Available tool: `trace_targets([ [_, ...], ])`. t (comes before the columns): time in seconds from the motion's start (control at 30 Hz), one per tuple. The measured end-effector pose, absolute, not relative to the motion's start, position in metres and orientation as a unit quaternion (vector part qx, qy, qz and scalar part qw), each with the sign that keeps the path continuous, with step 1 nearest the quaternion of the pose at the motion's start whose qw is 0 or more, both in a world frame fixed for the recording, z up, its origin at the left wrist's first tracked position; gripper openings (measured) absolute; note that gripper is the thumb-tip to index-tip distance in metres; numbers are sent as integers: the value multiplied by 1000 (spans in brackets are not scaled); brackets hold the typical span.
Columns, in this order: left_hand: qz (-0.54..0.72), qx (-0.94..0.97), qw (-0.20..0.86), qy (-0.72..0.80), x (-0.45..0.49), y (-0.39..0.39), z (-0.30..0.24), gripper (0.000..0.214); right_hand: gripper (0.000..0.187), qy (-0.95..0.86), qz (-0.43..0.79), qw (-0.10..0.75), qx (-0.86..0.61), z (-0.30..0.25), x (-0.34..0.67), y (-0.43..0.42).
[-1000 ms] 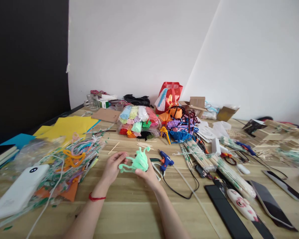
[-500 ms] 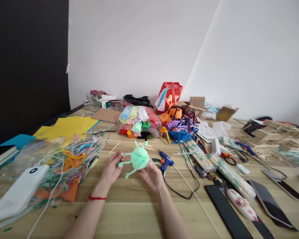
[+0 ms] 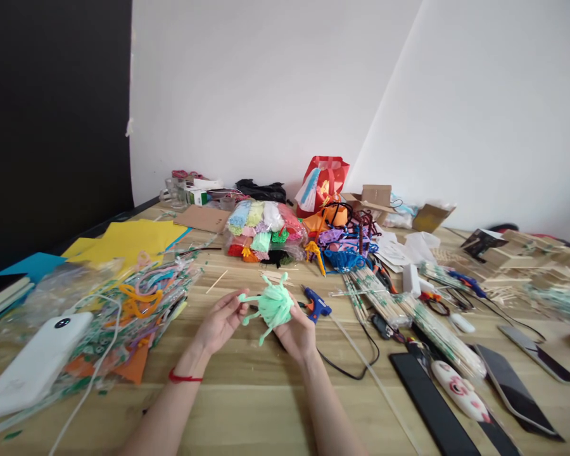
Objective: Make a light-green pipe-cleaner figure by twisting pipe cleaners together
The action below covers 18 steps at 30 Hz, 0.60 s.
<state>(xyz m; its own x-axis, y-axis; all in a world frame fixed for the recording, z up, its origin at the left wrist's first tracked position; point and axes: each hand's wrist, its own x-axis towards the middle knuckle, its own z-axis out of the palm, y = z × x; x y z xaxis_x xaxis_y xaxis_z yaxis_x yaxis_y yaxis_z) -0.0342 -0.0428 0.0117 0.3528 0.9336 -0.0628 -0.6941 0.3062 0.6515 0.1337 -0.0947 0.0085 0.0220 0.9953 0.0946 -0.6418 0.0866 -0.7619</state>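
Observation:
A mint-green pipe-cleaner figure [image 3: 273, 306] with several thin legs sticking out is held above the wooden table [image 3: 247, 405]. My right hand [image 3: 297, 330] cups its round body from below and behind. My left hand [image 3: 221, 322] pinches one leg on the figure's left side with thumb and fingertips; a red string sits on that wrist. A blue glue gun [image 3: 316, 304] lies just right of my right hand.
A white power bank [image 3: 35, 364] and bagged pipe cleaners [image 3: 137, 304] lie left. Yellow paper [image 3: 128, 237] sits behind them. Packs of coloured pipe cleaners [image 3: 263, 231], a red bag [image 3: 323, 180], stick bundles [image 3: 408, 310], phones [image 3: 515, 386] and wooden pieces [image 3: 532, 256] crowd the back and right.
The green figure has been turned in my hands and shifted slightly right. My left hand moved in and now pinches one leg; my right hand rose a little under the body.

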Motion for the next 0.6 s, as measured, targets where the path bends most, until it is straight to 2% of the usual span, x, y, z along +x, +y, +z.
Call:
trace_targets([
  [0.27,480,340,790,173,-35,-50,25,19,44,-298,637,659,-268,9,132,-94],
  [0.6,483,378,755,232,-37,-42,14,20,40,-308,619,661,-289,10,133,-95],
])
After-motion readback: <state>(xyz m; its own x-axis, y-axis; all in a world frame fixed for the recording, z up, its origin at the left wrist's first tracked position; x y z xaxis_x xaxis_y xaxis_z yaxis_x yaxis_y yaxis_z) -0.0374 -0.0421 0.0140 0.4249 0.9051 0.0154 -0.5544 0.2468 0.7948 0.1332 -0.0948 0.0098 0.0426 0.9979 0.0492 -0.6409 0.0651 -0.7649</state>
